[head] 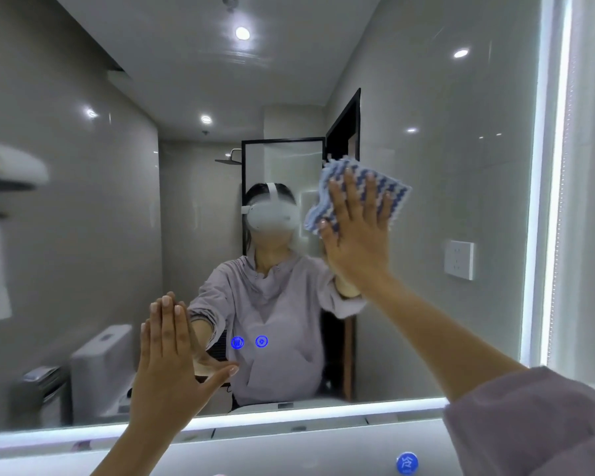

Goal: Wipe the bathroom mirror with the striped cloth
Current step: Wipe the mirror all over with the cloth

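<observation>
I see the right hand, fingers straight, pressing the blue-and-white striped cloth flat vs. the big LED-edged bathroom mirror, upper centre-right. Left hand, released, fingers straight, rests flat on glass, lower left.

Head cam, wide-angle, faces mirror close up, prob. eye level; edges blurry.

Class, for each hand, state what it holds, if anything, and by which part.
The right hand presses the striped cloth against the mirror, open palm over its lower middle. The left hand holds nothing, flat on the mirror.
</observation>
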Demonstrator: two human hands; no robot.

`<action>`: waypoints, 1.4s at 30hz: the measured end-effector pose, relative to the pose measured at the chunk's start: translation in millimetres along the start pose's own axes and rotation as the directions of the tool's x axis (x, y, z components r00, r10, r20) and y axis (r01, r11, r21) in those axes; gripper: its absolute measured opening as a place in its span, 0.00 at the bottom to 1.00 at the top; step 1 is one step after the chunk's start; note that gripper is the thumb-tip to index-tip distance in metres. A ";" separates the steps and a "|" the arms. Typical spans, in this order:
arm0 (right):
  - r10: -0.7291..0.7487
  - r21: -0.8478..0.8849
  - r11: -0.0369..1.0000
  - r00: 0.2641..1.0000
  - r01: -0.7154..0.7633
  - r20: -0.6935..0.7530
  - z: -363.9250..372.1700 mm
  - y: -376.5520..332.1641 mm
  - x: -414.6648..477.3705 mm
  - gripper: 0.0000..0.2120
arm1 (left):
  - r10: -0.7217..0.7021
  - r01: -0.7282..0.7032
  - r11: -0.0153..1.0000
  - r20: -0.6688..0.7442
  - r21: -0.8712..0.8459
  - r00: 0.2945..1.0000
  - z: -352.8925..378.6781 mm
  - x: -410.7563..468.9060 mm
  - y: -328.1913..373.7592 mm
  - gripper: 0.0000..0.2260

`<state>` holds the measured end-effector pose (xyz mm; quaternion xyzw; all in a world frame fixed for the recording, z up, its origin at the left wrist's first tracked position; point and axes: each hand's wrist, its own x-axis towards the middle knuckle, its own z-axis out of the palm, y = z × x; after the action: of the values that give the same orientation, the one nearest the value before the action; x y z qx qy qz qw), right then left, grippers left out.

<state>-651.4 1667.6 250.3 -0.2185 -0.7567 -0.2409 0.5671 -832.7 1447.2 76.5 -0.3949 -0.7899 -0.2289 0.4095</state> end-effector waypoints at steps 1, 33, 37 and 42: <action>-0.027 0.012 1.000 1.000 0.027 0.004 0.3 -13.4 3.9 0.30 | 0.000 0.000 1.000 0.002 0.000 1.000 0.0 -0.1 -0.2 0.54; -0.036 -0.080 0.996 0.999 0.038 0.019 -21.5 79.2 32.9 0.30 | 0.016 -0.016 1.000 -0.007 0.010 1.000 -0.5 0.9 -1.6 0.54; 0.079 -0.101 0.992 0.996 -0.074 0.045 -23.2 107.1 13.3 0.32 | 0.011 -0.011 1.000 -0.009 0.013 1.000 0.5 0.9 -1.6 0.54; 0.098 -0.101 0.991 0.992 -0.090 0.078 -25.9 107.2 11.0 0.31 | 0.009 -0.009 1.000 0.016 0.004 1.000 -1.0 1.9 0.0 0.54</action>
<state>-570.0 1736.9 279.7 -0.2912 -0.7559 -0.2410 0.5345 -832.9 1447.3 78.6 -0.3995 -0.7918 -0.2221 0.4051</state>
